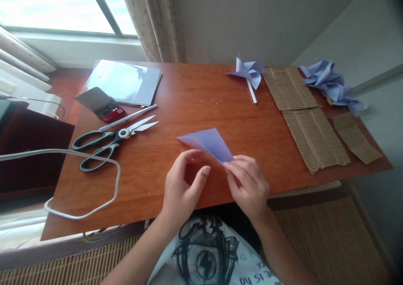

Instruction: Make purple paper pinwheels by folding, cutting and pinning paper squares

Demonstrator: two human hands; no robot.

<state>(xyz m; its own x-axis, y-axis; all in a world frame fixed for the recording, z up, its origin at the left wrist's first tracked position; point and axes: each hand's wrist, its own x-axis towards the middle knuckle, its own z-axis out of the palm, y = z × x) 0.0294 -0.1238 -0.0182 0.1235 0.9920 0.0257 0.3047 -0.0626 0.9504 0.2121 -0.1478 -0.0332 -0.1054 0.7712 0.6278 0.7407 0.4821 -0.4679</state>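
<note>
A folded sheet of purple paper (210, 141), roughly triangular, is held just above the table's near middle. My right hand (248, 183) pinches its right corner between thumb and fingers. My left hand (185, 180) is at the paper's lower left side, thumb and fingers apart; its fingertips are partly behind the paper's edge, perhaps touching it. To the left lie large scissors (121, 137) with black and grey handles, blades slightly apart. A purple paper pinwheel (249, 71) on a white paper stick (252, 92) lies at the back.
On the wooden table (176, 108) are brown cardboard pieces (315, 134), more folded purple paper (330, 81), a small open box (107, 108), a white rolled stick (138, 113), a clear folder (122, 81) and tiny scattered bits (216, 102). A white cable (118, 180) loops over the left edge.
</note>
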